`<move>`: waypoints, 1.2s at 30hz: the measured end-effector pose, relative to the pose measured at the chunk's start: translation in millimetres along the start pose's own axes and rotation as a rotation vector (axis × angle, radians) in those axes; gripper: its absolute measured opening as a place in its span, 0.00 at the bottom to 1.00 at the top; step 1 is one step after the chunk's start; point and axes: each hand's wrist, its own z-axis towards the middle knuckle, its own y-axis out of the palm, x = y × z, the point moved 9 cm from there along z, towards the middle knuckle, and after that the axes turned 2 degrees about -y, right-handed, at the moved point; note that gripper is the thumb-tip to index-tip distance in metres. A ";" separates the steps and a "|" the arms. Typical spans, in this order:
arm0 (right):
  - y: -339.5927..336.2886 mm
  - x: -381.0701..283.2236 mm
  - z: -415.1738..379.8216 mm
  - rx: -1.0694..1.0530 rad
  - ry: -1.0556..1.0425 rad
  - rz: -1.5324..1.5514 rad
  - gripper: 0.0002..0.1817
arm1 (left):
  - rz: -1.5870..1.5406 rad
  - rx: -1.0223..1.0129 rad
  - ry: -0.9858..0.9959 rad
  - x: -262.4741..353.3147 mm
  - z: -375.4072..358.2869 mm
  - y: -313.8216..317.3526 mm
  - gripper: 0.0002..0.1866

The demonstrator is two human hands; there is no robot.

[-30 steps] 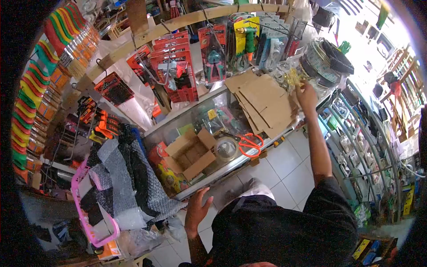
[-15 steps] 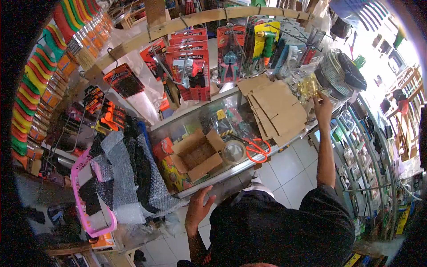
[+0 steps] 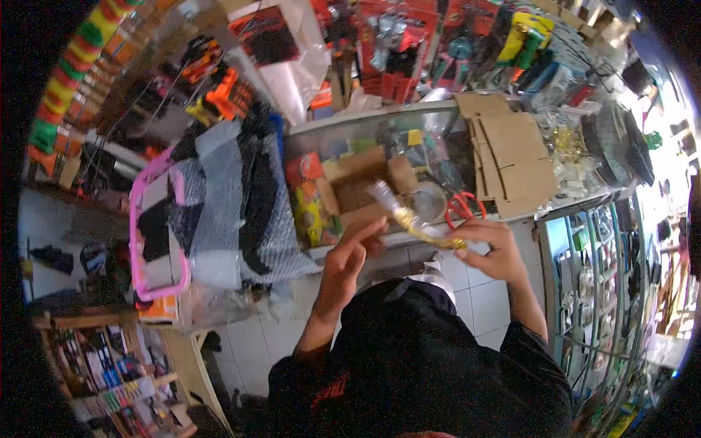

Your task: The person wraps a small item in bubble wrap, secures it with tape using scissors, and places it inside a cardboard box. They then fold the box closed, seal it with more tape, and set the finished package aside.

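Observation:
My right hand [image 3: 491,250] pinches one end of a clear plastic packet [image 3: 410,220] with gold-coloured pieces inside; their exact kind is blurred. The packet slants up and leftward above the counter. My left hand [image 3: 345,264] is to its left, fingers apart, pointing toward it and holding nothing. Behind the packet, an open cardboard box [image 3: 358,191] rests on the glass-topped counter [image 3: 332,131]. Beside the box are a roll of clear tape [image 3: 431,198] and orange-handled scissors [image 3: 461,210], partly covered by the packet and hand.
Flattened cardboard pieces [image 3: 517,162] lie on the counter's right side, near more gold-filled packets [image 3: 568,142]. At left, a pink basket [image 3: 136,233] stands by bubble wrap [image 3: 219,212]. Carded tools [image 3: 398,55] hang behind. A shelving rack [image 3: 595,270] stands at right.
My right hand has come from the packets at the far right to the front of the box, now with a packet in it. My left hand has risen toward it. The view has shifted.

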 end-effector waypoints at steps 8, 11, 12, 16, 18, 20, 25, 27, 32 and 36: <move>69.0 -12.9 -5.0 -0.051 -0.192 0.068 0.13 | -0.261 0.108 -0.013 -18.2 -20.1 -6.5 0.24; 102.2 39.1 -24.9 -0.114 0.298 0.500 0.12 | -0.169 0.157 0.065 -14.7 -31.1 -10.5 0.22; 118.5 46.1 -30.9 -0.142 0.366 0.745 0.13 | -0.180 0.154 0.057 -16.5 -32.5 -10.4 0.22; 158.0 55.1 -41.6 -0.243 0.561 1.191 0.18 | -0.213 0.200 0.015 -28.7 -37.2 -16.0 0.21; 152.3 53.3 -39.8 -0.226 0.555 1.108 0.18 | -0.205 0.298 -0.019 -43.6 -41.8 -25.1 0.20; 125.8 43.1 -29.7 -0.009 0.300 0.713 0.22 | -0.353 0.464 -0.006 -57.7 -43.4 -37.5 0.17; 107.8 -13.9 -25.3 0.078 -0.223 -0.325 0.36 | -0.479 0.707 -0.118 -76.5 -48.8 -39.2 0.15; 109.4 -1.1 -31.7 0.096 -0.203 -0.294 0.34 | -0.456 0.732 -0.178 -81.1 -52.3 -30.5 0.15; 111.0 41.9 -34.3 0.225 0.061 -0.068 0.18 | -0.211 0.499 0.001 -66.4 -47.7 -24.5 0.16; 142.7 74.9 -47.9 0.139 0.673 0.945 0.16 | -0.099 0.273 0.079 -67.0 -44.1 -20.0 0.18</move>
